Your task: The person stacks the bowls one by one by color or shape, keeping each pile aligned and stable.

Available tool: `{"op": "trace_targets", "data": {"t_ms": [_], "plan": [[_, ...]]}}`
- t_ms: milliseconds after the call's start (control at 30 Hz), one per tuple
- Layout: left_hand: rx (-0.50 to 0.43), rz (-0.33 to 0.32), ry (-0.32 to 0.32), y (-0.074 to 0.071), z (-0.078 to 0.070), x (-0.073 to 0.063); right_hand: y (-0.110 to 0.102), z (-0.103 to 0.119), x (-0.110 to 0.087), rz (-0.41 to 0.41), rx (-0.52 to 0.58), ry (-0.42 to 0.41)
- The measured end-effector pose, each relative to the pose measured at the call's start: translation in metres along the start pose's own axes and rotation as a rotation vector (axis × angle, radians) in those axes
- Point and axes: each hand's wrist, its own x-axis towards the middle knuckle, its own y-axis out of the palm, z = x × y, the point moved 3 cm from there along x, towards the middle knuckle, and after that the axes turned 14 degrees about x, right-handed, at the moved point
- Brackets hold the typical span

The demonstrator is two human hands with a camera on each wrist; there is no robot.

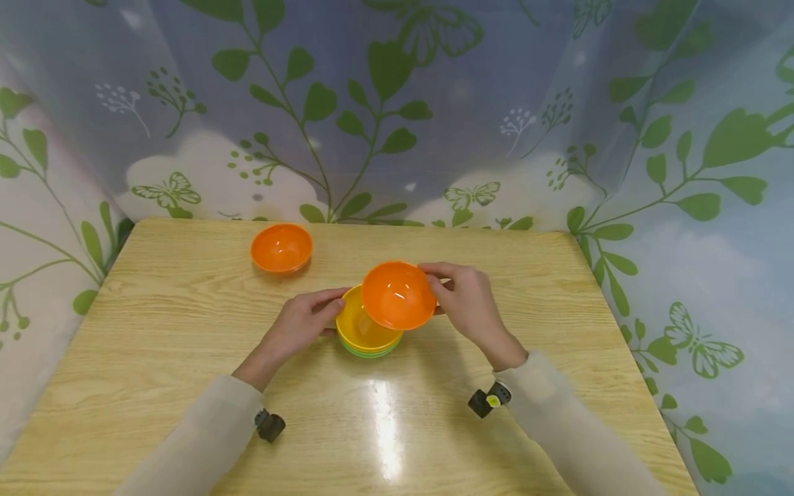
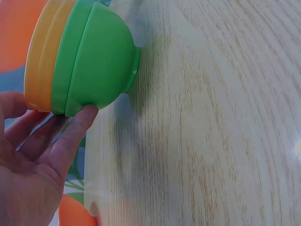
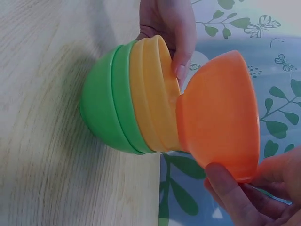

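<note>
Plainly, both hands are occupied. The right hand (image 1: 468, 300) grips an orange bowl (image 1: 399, 296) by its right side, thumb and fingers pinching it near the rim. The left hand (image 1: 307, 317) holds the left side of a stack (image 1: 367, 346), its thumb at the top rim and its fingers spread along the outer wall, one fingertip on the green.

The stack has two yellow bowls (image 3: 151, 94) above two green bowls (image 3: 101, 101), nested with their rims showing as bands. The orange bowl is tilted, above the stack's far right side and covering part of the upper yellow bowl's opening; whether its foot touches that rim I cannot tell.

Around them spreads a wood-grained worktop (image 1: 186, 331), with a bright glare (image 1: 386, 427) nearer the person. A second orange bowl (image 1: 282, 249) sits toward the back left, well apart from the stack. Pale sleeves (image 1: 205, 427) cover the forearms, and beyond the back edge hangs a backdrop (image 1: 459, 110) patterned with green leaves and butterflies.
</note>
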Motion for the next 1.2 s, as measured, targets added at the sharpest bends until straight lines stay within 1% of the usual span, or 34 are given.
{"op": "trace_targets", "data": {"t_ms": [100, 333, 467, 667, 933, 1200], "plan": [[0.001, 0.003, 0.002, 0.000, 0.000, 0.000, 0.003, -0.001, 0.000, 0.002, 0.005, 0.007], [0.007, -0.001, 0.000, 0.000, 0.002, 0.000, 0.011, -0.001, 0.001, 0.021, 0.005, -0.011], [0.005, 0.000, 0.007, 0.000, 0.003, 0.000, 0.017, -0.002, 0.001, 0.026, 0.024, -0.003], [-0.004, -0.003, 0.009, 0.001, 0.003, 0.001, 0.024, -0.003, 0.001, 0.034, 0.013, 0.000], [0.002, -0.004, -0.001, 0.000, 0.001, 0.001, 0.031, -0.003, 0.000, 0.047, 0.005, 0.011], [-0.003, -0.005, -0.011, 0.002, 0.003, 0.001, 0.037, -0.007, 0.002, 0.041, -0.001, 0.020]]}}
